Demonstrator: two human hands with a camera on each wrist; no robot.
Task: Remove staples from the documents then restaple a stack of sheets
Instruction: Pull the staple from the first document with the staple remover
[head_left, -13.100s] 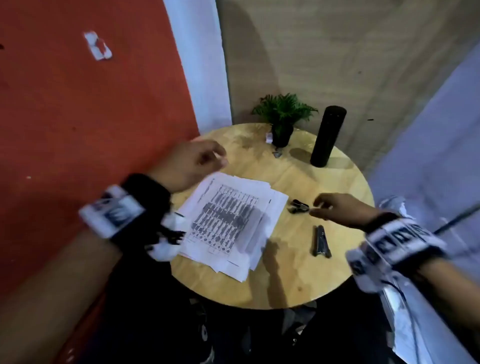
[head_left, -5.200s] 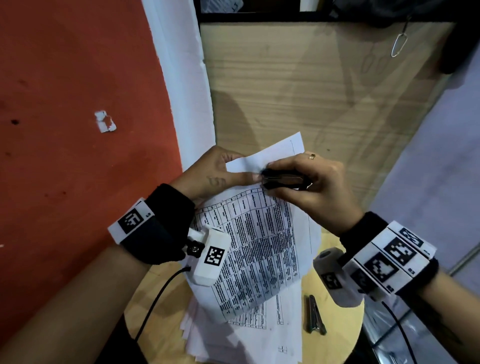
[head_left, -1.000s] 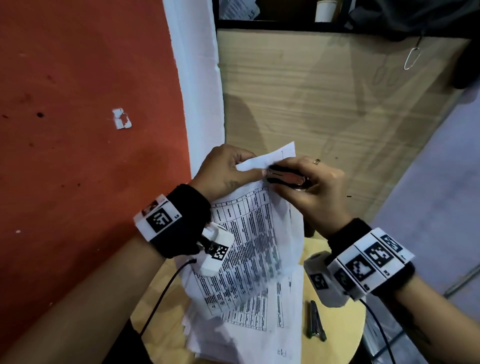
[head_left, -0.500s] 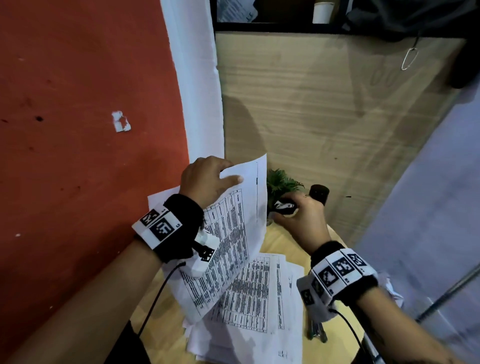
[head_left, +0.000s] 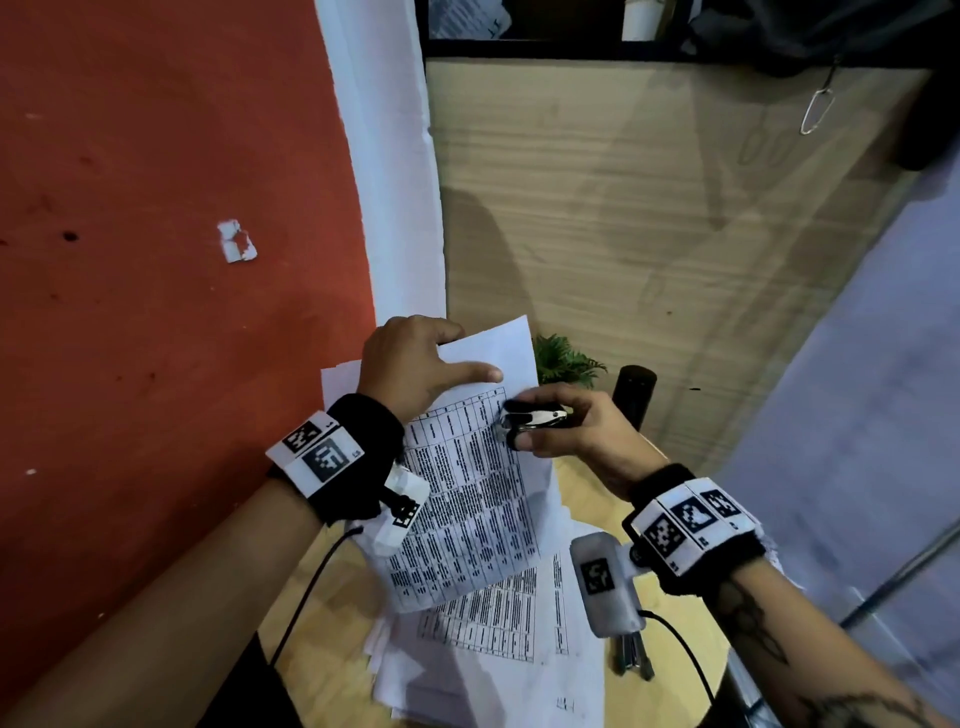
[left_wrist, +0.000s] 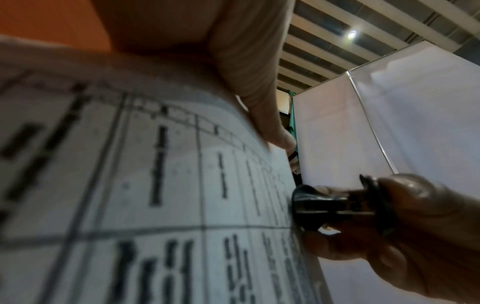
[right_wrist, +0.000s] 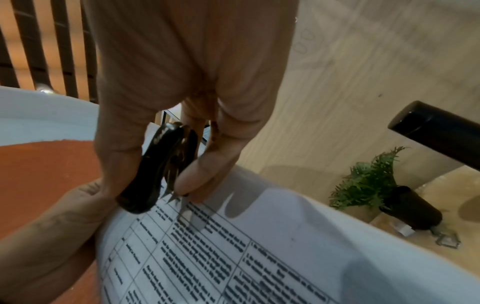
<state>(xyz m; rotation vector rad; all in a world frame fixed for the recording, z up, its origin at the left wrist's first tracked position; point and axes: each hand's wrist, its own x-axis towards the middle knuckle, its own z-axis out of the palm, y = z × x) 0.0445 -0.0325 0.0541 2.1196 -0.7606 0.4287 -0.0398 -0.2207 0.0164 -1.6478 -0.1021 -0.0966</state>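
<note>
My left hand holds a printed document up above the table, thumb on its front near the top edge and fingers behind it. My right hand grips a black and chrome staple remover, its metal claws touching the sheet's right edge near the top. From the left wrist the remover meets the paper's edge. More printed sheets lie stacked on the round wooden table. A dark stapler lies to their right, partly hidden by my right wrist camera.
A small potted plant and a tall black cylinder stand at the table's back. Small metal bits lie by the plant pot. A red wall is on the left, a wooden panel behind.
My right hand, which had swung away toward the plant with the staple remover, has come back to the held document's top right edge. My left hand has kept the sheets raised.
</note>
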